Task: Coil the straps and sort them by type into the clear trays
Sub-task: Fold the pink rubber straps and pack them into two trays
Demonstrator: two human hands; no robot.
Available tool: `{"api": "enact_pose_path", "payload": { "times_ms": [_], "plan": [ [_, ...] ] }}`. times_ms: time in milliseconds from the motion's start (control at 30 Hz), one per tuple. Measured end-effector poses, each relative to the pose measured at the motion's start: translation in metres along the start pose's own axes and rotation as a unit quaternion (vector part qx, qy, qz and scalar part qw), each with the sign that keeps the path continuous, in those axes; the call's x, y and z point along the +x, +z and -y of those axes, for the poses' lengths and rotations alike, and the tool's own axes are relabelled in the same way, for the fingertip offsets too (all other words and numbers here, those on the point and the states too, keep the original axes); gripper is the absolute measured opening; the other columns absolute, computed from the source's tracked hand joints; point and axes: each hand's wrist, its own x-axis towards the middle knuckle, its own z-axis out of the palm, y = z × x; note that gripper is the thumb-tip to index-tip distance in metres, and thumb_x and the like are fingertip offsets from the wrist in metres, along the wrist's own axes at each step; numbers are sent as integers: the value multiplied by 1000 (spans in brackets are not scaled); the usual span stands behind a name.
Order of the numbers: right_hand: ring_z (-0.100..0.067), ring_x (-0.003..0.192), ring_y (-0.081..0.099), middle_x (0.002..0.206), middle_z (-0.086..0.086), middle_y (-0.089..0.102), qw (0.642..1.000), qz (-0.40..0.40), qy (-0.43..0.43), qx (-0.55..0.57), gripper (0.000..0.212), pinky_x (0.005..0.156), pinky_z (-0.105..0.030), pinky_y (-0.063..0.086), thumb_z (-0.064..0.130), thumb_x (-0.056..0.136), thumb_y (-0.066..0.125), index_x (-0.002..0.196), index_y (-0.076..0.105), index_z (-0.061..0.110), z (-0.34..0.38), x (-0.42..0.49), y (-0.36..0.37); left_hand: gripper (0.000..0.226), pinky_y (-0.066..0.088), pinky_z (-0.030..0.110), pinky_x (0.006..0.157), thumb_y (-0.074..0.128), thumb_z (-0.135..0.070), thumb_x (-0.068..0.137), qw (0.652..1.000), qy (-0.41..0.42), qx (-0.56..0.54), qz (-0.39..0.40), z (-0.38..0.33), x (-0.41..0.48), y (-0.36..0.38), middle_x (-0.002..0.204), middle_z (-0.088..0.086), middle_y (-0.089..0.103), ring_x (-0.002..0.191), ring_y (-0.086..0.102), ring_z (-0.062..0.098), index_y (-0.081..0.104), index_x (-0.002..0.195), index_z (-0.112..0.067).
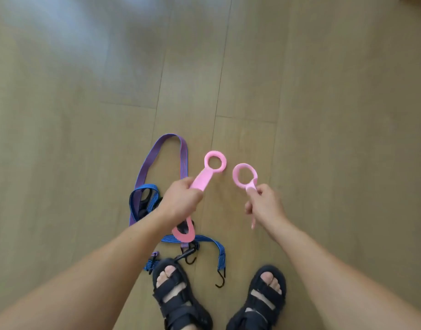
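You had the pink strap up, just right of the blue bungee straps. Left hand clenched its band, right hand pinched under the other ring. Looked light and floppy, so I'd grab it by the band.

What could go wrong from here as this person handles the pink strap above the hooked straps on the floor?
1. The slack loop of the pink strap hangs below the left hand, over the blue strap and its black hooks; it might snag there.
2. The hooks lie beside the left sandal, so a step could catch them.
3. The right hand only pinches its ring end, which may slip.
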Motion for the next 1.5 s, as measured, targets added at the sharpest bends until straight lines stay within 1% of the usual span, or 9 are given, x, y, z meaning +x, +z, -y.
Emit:
{"api": "enact_pose_path", "payload": {
  "times_ms": [133,233,333,533,633,767,933,1167,1500],
  "plan": [
    [-16,72,61,79,-3,68,993,39,-27,110,15,76,-41,54,7,84,59,90,61,20,38,-91,-42,55,42,20,52,54,-61,77,996,47,-54,53,-55,-89,-21,58,-7,51,52,51,13,57,78,-6],
    [-19,80,62,89,-6,70,986,33,-64,153,19,87,-49,52,0,87,63,94,64,18,66,-162,-89,39,48,28,67,58,-47,91,991,68,-66,97,-99,-159,-41,74,-4,69,65,63,13,68,90,-9],
    [-18,87,63,97,-4,70,973,33,-118,196,25,87,-41,55,0,90,62,101,64,23,100,-241,-141,20,52,32,79,60,-5,89,984,97,-96,115,-149,-235,-63,92,3,77,84,70,15,74,98,-17],
    [4,74,61,85,11,69,956,3,-252,151,39,71,-11,48,-5,84,65,105,66,29,142,-390,-227,26,35,15,53,61,-31,92,972,225,43,62,-235,-384,-86,69,-12,53,56,44,7,64,84,-6],
    [-5,78,63,90,8,68,941,-89,-288,156,26,73,-22,50,9,88,70,90,68,35,151,-453,-254,23,41,17,86,63,-28,95,924,359,134,7,-261,-447,-99,121,-9,55,107,53,10,71,91,-7],
    [2,110,54,118,15,57,898,-182,-361,170,7,88,-20,44,22,88,72,89,70,29,154,-536,-282,20,14,20,116,66,-24,94,840,514,173,8,-284,-521,-122,152,-11,29,149,11,8,73,88,-6],
    [13,113,55,132,8,57,862,-200,-363,293,18,73,-4,48,19,95,60,111,64,24,145,-643,-299,29,47,19,91,54,-31,97,796,583,77,142,-307,-606,-142,110,-8,70,109,61,5,70,114,-13],
    [-17,78,73,85,0,74,787,-308,-367,388,22,71,-21,55,20,82,69,101,60,18,106,-749,-285,22,47,41,70,51,-36,97,784,568,67,241,-311,-663,-119,89,17,64,75,54,19,69,98,-23],
    [-17,79,74,87,1,76,671,-491,-304,465,23,62,-22,56,39,71,80,89,68,30,5,-845,-282,25,59,34,72,53,-31,101,739,451,95,490,-245,-781,-10,96,5,76,89,73,23,76,106,-23]
  ]
}}
